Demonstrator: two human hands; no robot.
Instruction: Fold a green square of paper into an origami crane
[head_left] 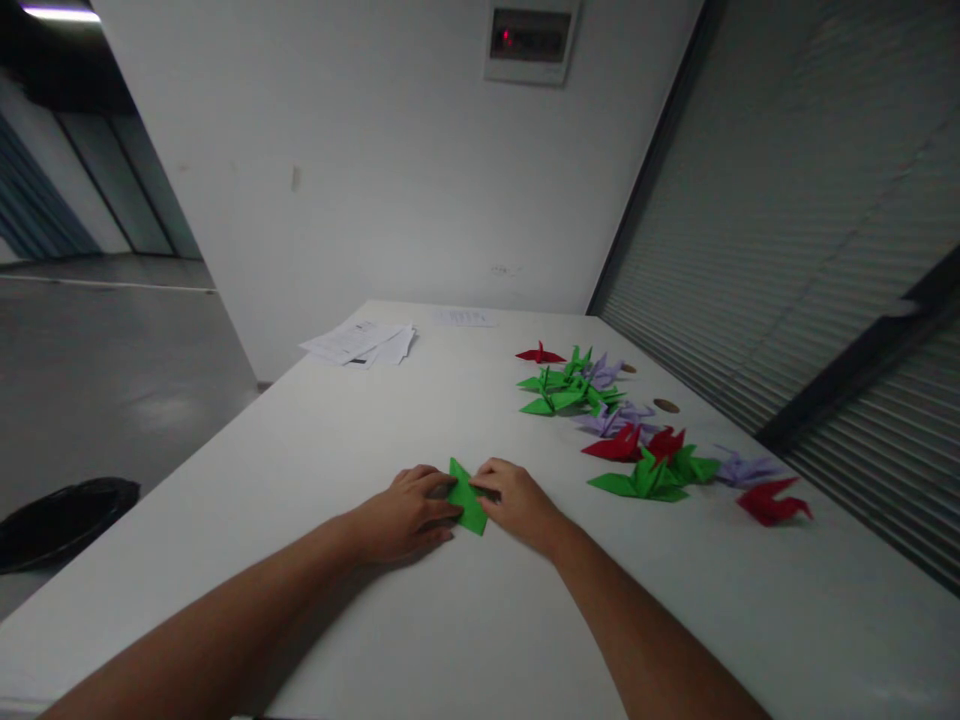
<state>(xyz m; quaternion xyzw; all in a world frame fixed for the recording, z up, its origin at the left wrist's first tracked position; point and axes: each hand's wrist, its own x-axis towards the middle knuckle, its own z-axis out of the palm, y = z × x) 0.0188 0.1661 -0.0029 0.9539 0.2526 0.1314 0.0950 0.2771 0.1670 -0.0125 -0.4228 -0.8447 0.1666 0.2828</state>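
Note:
A folded green paper piece (467, 497) lies on the white table (420, 420) in front of me. My left hand (409, 512) presses on its left side with curled fingers. My right hand (517, 503) pinches its right edge with fingertips together. Both hands rest on the tabletop and touch the paper.
Several finished paper cranes in green (564, 388), purple (619, 417) and red (772, 500) are spread along the right side of the table. A stack of white sheets (361, 343) lies at the far left. A black bin (64, 517) stands on the floor to the left.

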